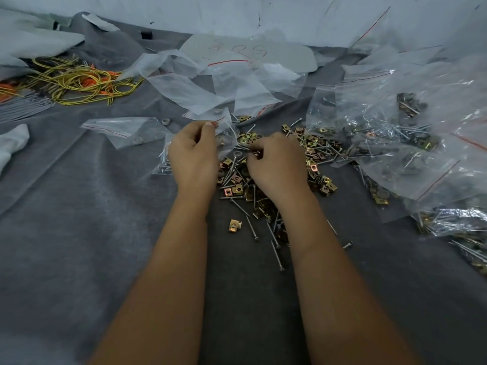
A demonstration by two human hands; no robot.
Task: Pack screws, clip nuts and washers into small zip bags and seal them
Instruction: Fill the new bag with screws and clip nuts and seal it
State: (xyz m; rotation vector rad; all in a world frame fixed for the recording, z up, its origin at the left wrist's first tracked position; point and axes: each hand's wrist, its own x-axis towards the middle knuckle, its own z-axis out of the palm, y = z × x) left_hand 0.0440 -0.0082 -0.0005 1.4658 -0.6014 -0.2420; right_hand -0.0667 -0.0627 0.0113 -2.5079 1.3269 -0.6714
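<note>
My left hand (193,151) pinches a crinkly clear zip bag (227,133); my right hand's (276,162) fingers curl into brassy square clip nuts (313,146) and slim threaded screws (275,233) on grey felt (79,219).

The left hand (193,151) is pinching the red-lined mouth of a small zip bag (226,133) between thumb and curled fingers, holding it open just above a loose pile of hardware (263,180) on the grey cloth-covered counter (79,219). The right hand (275,164) is lying over that pile with fingers curled down into the brass clip nuts (235,225), screws (277,255) and washers (238,153). Empty zip bags (210,85) are lying beyond the 2 hands, filled bags (411,143) are heaping at the right, and yellow wires (79,83) are tangling at the far left.
</note>
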